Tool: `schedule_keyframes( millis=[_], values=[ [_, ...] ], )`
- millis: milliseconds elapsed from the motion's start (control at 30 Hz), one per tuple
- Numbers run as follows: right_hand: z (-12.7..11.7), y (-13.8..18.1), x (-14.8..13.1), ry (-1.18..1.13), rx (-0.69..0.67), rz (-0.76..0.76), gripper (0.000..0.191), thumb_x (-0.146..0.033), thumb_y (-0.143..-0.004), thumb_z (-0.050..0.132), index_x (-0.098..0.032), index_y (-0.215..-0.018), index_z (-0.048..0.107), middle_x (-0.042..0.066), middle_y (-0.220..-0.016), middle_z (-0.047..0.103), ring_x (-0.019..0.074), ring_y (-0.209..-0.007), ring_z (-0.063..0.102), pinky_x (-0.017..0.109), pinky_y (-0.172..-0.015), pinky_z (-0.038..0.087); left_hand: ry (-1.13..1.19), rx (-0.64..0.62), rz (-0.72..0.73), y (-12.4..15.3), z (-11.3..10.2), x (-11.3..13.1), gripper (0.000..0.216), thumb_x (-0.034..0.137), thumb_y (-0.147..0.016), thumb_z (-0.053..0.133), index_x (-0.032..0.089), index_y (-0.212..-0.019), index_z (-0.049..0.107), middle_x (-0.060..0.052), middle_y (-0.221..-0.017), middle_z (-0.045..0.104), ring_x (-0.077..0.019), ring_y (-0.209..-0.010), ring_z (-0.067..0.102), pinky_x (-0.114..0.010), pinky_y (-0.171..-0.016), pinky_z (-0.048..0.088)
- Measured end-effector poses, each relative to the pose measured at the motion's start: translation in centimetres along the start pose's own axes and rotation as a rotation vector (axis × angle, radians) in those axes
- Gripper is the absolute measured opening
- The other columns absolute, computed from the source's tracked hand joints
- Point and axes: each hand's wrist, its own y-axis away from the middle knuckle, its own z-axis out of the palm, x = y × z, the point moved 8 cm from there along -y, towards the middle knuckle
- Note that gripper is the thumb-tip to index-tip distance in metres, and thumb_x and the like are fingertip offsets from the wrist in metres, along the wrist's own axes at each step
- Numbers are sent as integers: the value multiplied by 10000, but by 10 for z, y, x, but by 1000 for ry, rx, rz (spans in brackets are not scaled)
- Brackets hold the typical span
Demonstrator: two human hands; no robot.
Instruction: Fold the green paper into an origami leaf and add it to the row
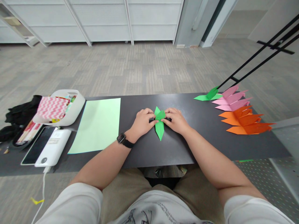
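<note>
A piece of folded green paper (pixel 159 128) with pointed ends lies in front of me, its long axis running away from my body. My left hand (pixel 144 122) pinches its left edge between thumb and fingers. On the opposite side, my right hand (pixel 175 119) grips the right edge in the same way. Both hands rest low over the dark table (pixel 144 155). A short green flap stands up between my fingertips, and parts of the paper's edges are hidden under them.
Light green paper sheets (pixel 98 124) lie to the left. Beyond them are a white basket (pixel 78 107), a phone (pixel 39 146) and a white power bank (pixel 53 147) with a cable. Folded green (pixel 205 95), pink (pixel 232 99) and orange (pixel 247 121) paper pieces line the right side.
</note>
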Motion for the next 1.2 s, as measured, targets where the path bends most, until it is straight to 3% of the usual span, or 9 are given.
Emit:
schedule_keyframes(
  millis=[267, 367, 467, 633, 767, 900, 1033, 1200],
  values=[
    [1, 0, 7, -26, 25, 32, 83, -346, -950, 779, -276, -911, 759, 55, -1139, 733, 289, -1116, 644, 489, -991, 442, 22, -10, 4, -2, 4, -5, 149, 342, -945, 809, 245, -833, 793, -44, -1177, 731, -259, -1114, 653, -490, -1083, 502],
    [2, -1, 4, -25, 4, 15, 94, -323, -960, 765, -265, -887, 756, 52, -1133, 734, 279, -1103, 640, 479, -975, 436, 47, -7, 22, -2, 2, -2, 113, 364, -939, 818, 252, -948, 815, -52, -1216, 730, -264, -1152, 659, -486, -1106, 499],
    [0, 0, -3, -36, 7, -11, 104, -329, -975, 747, -268, -891, 757, 50, -1140, 733, 272, -1109, 640, 478, -983, 429, 116, 38, 29, -2, -3, 2, 225, 394, -926, 834, 256, -1102, 810, -55, -1240, 747, -263, -1166, 672, -465, -1108, 508],
    [-7, 1, -15, -81, 37, -42, 132, -358, -974, 753, -274, -872, 744, 41, -1107, 725, 263, -1092, 649, 472, -993, 436, 273, 32, -18, -2, -7, 4, 110, 358, -956, 780, 253, -925, 776, -9, -1027, 797, -230, -1007, 712, -407, -990, 551],
    [-13, 3, -21, -64, 58, -48, 132, -366, -972, 759, -280, -874, 739, 44, -1117, 726, 272, -1099, 648, 484, -1001, 437, 392, 64, -40, 1, -12, 7, 124, 364, -955, 773, 244, -932, 758, -2, -968, 790, -210, -930, 723, -369, -924, 574],
    [-23, 4, -30, -46, 73, -88, 84, -380, -962, 758, -297, -975, 764, 60, -1144, 725, 296, -1120, 652, 514, -1014, 436, 386, 118, 30, 3, -19, 15, 151, 382, -981, 755, 248, -910, 759, -25, -996, 799, -216, -979, 735, -390, -978, 580],
    [-44, 8, -39, -92, 112, -169, 277, -336, -957, 713, -309, -1231, 738, 87, -1223, 720, 320, -1185, 659, 534, -1053, 466, 347, 179, 137, 4, -27, 22, 137, 381, -1008, 739, 268, -948, 788, -22, -1001, 814, -216, -1001, 752, -456, -1134, 520],
    [-60, 10, -43, -180, 196, -153, 241, -297, -984, 632, -328, -1192, 748, 75, -1142, 763, 306, -1106, 700, 535, -1021, 540, 259, 149, 133, 3, -24, 23, 139, 352, -1024, 707, 282, -950, 802, -14, -1008, 824, -211, -999, 759, -499, -1215, 456]
  ],
)
